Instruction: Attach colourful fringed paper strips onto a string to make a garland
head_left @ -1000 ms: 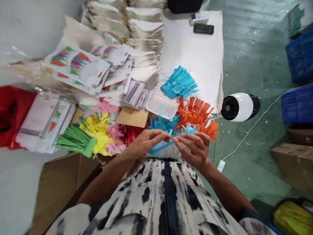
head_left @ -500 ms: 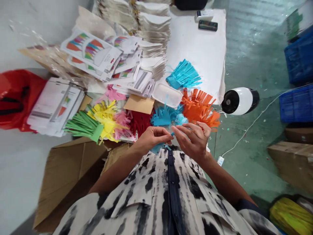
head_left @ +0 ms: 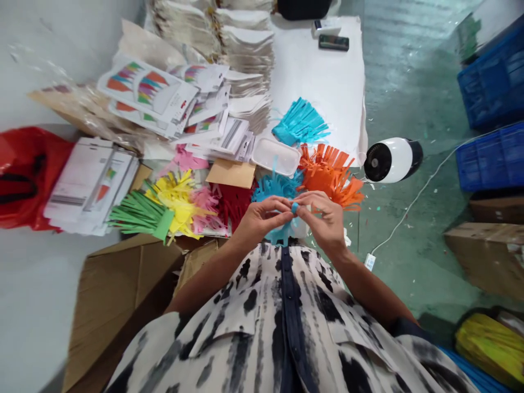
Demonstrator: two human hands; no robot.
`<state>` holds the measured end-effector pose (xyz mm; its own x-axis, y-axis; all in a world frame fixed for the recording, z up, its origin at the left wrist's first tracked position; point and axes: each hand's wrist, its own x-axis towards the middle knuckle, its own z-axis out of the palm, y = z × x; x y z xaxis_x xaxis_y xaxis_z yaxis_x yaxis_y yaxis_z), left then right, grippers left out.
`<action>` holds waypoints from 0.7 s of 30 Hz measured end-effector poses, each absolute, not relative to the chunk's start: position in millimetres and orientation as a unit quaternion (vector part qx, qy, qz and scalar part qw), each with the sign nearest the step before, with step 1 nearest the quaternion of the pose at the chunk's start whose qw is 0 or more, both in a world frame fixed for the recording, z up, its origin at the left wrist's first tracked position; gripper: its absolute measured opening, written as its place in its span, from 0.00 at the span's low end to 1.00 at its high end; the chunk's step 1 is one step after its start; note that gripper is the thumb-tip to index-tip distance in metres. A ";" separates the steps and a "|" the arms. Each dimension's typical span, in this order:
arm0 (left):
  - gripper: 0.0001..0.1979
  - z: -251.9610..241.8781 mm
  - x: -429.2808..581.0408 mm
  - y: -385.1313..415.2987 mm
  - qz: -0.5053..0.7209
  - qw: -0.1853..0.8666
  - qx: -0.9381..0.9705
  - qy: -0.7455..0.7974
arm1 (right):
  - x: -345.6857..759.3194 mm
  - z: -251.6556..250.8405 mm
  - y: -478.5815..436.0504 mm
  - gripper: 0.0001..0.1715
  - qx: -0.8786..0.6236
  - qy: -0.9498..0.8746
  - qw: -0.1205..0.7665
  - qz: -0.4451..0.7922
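Close to my body, both hands meet over a blue paper tassel [head_left: 295, 207]. My left hand [head_left: 264, 218] pinches it from the left, its fringe hanging below the fingers. On the right, my right hand [head_left: 325, 218] grips the small rolled blue end between thumb and fingers. Just beyond lies a pile of blue fringed paper [head_left: 272, 186], with orange fringed paper [head_left: 327, 174] to its right. Dark red fringed paper [head_left: 235, 204] sits left of the blue pile, partly hidden by a brown card [head_left: 231, 173].
Yellow [head_left: 180, 199], pink and green fringes [head_left: 137, 212] lie left. A shallow white tray [head_left: 276, 155] stands behind the blue pile. Printed cards [head_left: 149, 93] and stacked white paper [head_left: 249, 60] fill the back left. A black-and-white fan [head_left: 393, 159] stands right; an open cardboard box [head_left: 110, 305] is lower left.
My right hand has turned inward, its fingers closing on the rolled blue end, now nearer my left hand. The camera view has shifted slightly.
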<state>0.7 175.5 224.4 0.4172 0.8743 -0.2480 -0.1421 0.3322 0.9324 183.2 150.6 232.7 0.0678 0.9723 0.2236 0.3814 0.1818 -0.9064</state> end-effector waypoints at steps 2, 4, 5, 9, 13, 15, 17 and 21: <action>0.14 223.5 4.3 181.6 0.379 0.701 0.460 0.392 | 180.6 236.3 157.9 0.06 -0.555 -0.573 0.485 0.358; 0.15 225.5 5.7 188.3 0.402 0.659 0.493 0.401 | 180.0 239.8 164.9 0.05 -0.562 -0.549 0.489 0.379; 0.15 227.3 5.7 191.6 0.414 0.625 0.519 0.410 | 180.4 241.6 168.1 0.04 -0.564 -0.542 0.489 0.386; 0.13 233.7 6.1 201.4 0.427 0.589 0.559 0.398 | 182.9 248.2 179.9 0.06 -0.555 -0.530 0.503 0.398; 0.13 234.3 11.7 206.4 0.463 0.646 0.473 0.381 | 182.2 253.5 189.9 0.09 -0.511 -0.529 0.511 0.444; 0.14 234.6 14.1 210.7 0.491 0.652 0.433 0.382 | 180.1 250.3 190.7 0.18 -0.475 -0.534 0.501 0.487; 0.15 234.8 13.6 218.8 0.506 0.666 0.400 0.373 | 178.9 239.1 186.4 0.25 -0.469 -0.561 0.464 0.500; 0.15 232.2 1.3 244.0 0.568 0.652 0.321 0.386 | 190.4 197.0 165.7 0.19 -0.501 -0.662 0.316 0.459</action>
